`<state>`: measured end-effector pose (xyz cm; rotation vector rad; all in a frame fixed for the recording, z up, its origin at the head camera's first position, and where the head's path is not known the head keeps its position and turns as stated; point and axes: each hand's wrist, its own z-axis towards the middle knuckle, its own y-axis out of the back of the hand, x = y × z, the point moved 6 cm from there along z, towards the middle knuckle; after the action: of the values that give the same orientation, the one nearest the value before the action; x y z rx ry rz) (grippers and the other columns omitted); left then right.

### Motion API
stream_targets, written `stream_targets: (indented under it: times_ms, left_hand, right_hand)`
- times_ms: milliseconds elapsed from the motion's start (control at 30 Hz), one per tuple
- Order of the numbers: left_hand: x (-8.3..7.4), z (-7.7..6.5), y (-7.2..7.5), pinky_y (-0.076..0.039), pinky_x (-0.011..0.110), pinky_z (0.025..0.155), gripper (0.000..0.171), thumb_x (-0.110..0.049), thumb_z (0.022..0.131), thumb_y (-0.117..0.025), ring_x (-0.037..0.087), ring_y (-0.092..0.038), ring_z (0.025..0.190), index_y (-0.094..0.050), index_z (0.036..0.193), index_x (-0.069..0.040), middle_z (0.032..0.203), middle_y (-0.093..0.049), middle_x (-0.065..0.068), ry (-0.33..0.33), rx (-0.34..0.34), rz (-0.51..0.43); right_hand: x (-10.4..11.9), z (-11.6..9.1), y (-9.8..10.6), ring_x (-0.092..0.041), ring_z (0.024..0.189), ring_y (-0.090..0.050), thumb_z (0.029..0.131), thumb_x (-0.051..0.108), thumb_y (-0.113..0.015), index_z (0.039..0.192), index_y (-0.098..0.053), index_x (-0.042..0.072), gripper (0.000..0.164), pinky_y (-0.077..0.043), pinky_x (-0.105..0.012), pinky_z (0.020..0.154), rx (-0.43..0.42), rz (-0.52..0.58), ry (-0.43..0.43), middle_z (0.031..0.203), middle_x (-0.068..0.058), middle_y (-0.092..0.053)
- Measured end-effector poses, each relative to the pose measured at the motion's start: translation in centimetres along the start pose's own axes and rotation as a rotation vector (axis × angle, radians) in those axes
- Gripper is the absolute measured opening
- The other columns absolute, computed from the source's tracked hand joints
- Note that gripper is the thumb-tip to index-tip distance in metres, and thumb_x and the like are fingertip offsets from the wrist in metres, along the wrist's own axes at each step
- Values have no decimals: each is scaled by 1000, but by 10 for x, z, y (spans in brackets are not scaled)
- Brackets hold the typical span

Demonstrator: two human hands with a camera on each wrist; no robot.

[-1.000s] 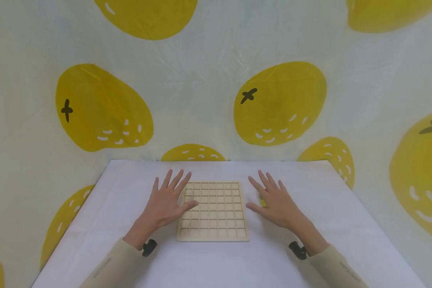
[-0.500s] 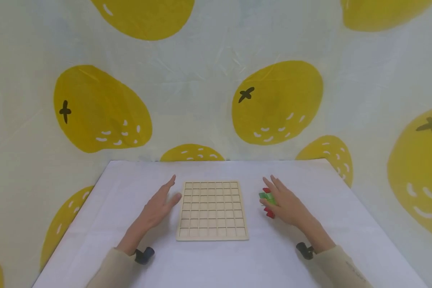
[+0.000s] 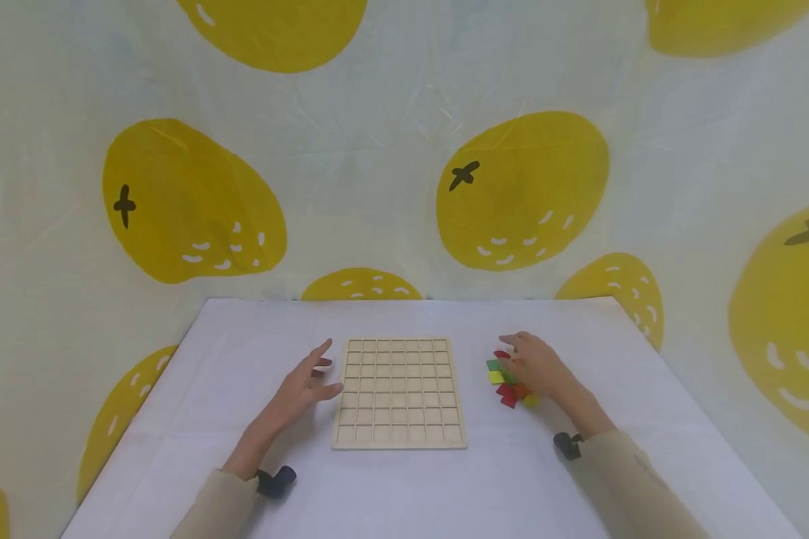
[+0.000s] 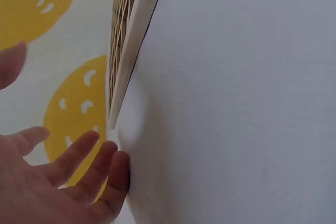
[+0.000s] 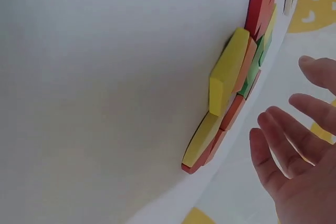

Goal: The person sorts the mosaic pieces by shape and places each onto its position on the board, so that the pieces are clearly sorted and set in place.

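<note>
A square wooden grid board lies flat on the white table, its shallow square cells bare. To its left my left hand is held with loosely bent fingers, thumb tip right at the board's left edge. The left wrist view shows its fingers near the board's corner, holding nothing. On the right, a cluster of flat coloured blocks in red, green, yellow and orange lies under my right hand, which hides part of it. In the right wrist view its relaxed fingers hold nothing, beside a yellow block.
The white-covered table ends at a pale backdrop printed with large yellow fruits. A black wrist camera sits under the left wrist, and another camera under the right one. Beige sleeves cover both forearms.
Both hands, spread wide with the left over the board's edge, have turned and relaxed. The left has drawn off the board; the right has shifted right, uncovering more of the coloured blocks.
</note>
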<state>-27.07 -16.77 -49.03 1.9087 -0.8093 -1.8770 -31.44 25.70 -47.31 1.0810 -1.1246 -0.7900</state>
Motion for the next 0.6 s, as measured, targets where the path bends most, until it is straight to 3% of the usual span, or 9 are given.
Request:
stream_targets:
  times_ms: [167,300,467,600]
  left_hand:
    - [4,0,-6,-48,54,104,96,-25,80,-83,33,-60,121,-34,162,-18,133,-64,13,-8,27,53]
    - [8,1,-10,-49,43,95,100,-20,73,-87,23,-59,110,-38,160,-20,120,-67,4,7,54,66]
    - [12,1,-12,-46,35,89,105,-13,67,-91,19,-56,104,-40,159,-20,113,-65,1,2,88,52]
    - [13,0,-12,-47,39,94,108,-9,63,-93,20,-56,106,-42,158,-17,115,-65,2,-24,107,49]
  right_hand:
    - [-12,13,0,-36,121,-60,101,24,-62,136,-65,11,37,-54,-56,102,72,90,-85,136,-17,-62]
    - [-22,17,3,-32,116,-60,100,23,-62,129,-69,14,31,-56,-53,97,103,157,-153,129,-14,-65]
    - [-16,20,2,-26,106,-62,97,22,-70,120,-75,14,25,-58,-46,91,123,199,-99,115,-8,-70]
    - [-11,20,-5,-23,102,-62,94,25,-76,117,-75,14,26,-59,-42,90,179,234,-110,111,-5,-71]
